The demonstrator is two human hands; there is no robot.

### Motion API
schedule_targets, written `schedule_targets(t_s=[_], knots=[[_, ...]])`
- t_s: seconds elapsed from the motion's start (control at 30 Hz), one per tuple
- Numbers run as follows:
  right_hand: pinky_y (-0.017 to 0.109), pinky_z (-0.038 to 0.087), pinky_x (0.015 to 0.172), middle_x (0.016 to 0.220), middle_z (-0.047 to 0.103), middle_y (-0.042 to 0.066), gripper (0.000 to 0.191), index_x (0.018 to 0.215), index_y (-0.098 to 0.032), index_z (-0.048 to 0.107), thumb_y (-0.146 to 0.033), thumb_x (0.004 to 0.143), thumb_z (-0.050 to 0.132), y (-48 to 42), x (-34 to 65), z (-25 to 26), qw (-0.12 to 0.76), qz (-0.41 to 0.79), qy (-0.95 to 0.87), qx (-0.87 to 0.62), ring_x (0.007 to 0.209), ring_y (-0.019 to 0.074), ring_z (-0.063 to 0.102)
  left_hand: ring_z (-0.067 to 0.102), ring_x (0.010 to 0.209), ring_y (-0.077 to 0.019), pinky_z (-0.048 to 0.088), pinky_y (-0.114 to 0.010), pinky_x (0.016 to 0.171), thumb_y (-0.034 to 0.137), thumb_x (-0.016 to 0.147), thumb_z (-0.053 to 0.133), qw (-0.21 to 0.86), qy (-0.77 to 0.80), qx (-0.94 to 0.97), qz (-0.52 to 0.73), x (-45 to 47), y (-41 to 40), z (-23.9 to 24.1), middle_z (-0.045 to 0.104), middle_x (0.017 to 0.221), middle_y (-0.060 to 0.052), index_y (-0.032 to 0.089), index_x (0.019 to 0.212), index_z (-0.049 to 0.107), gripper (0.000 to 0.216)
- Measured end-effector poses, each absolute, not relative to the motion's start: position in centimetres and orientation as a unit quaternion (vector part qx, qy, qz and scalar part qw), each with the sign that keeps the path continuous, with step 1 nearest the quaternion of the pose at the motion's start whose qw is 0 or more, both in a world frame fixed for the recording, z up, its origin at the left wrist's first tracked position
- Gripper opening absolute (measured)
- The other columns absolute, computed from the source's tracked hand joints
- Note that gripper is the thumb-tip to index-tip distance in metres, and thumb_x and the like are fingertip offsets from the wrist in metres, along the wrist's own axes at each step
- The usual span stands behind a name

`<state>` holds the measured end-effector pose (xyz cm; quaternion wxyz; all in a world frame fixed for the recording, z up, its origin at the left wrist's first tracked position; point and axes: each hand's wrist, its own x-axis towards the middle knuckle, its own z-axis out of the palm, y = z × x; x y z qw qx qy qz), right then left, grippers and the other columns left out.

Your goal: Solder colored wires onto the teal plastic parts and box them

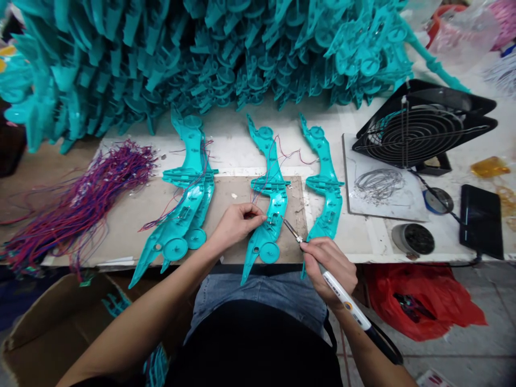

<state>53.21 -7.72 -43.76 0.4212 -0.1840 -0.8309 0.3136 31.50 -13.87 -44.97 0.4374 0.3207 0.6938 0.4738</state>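
Note:
In front of me lies a teal plastic shell with a disc at each end and a crosspiece in its middle. My right hand grips a white soldering iron, whose metal tip reaches the shell near a small slot. My left hand pinches at the slot's left side; the fine wires lead down toward its fingertips, but what exactly it holds is too small to tell. One similar shell lies to the right. On the left, stacked shells carry red and blue wires.
A huge heap of teal shells fills the back. Bundled red and blue wires lie left. At right are a black fan, solder wire, a round tin and a black phone-like slab. A red bag sits below.

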Motion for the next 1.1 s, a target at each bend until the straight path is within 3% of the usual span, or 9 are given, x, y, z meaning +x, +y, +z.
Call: schedule_targets(t_s=[0.27, 0.57, 1.1], knots=[[0.035, 0.055, 0.065, 0.072, 0.064, 0.005, 0.024, 0.098, -0.019, 0.071, -0.008, 0.081, 0.058, -7.2, 53.0, -43.8, 0.421, 0.315, -0.825, -0.207, 0.07, 0.0183, 0.063, 0.051, 0.059, -0.0111, 0.04, -0.023, 0.054, 0.032, 0.069, 0.068, 0.414, 0.701, 0.331, 0.477, 31.9, -13.7, -44.6, 0.062, 0.065, -0.001, 0.015, 0.068, 0.064, 0.016], [0.034, 0.053, 0.064, 0.074, 0.063, 0.005, 0.03, 0.102, -0.019, 0.069, -0.003, 0.078, 0.059, -7.0, 52.9, -44.1, 0.421, 0.324, -0.826, -0.188, 0.072, 0.0183, 0.061, 0.055, 0.066, -0.0136, 0.042, -0.024, 0.06, 0.025, 0.071, 0.065, 0.321, 0.721, 0.395, 0.471, 32.0, -13.0, -45.0, 0.063, 0.068, -0.002, 0.016, 0.067, 0.066, 0.009], [0.033, 0.053, 0.065, 0.074, 0.062, 0.005, 0.033, 0.105, -0.018, 0.064, 0.0, 0.077, 0.061, -6.6, 52.5, -44.5, 0.41, 0.27, -0.859, -0.146, 0.072, 0.0168, 0.06, 0.056, 0.062, -0.013, 0.041, -0.024, 0.059, 0.023, 0.073, 0.064, 0.329, 0.725, 0.403, 0.45, 32.4, -12.1, -45.3, 0.063, 0.065, -0.001, 0.014, 0.066, 0.066, 0.012]])
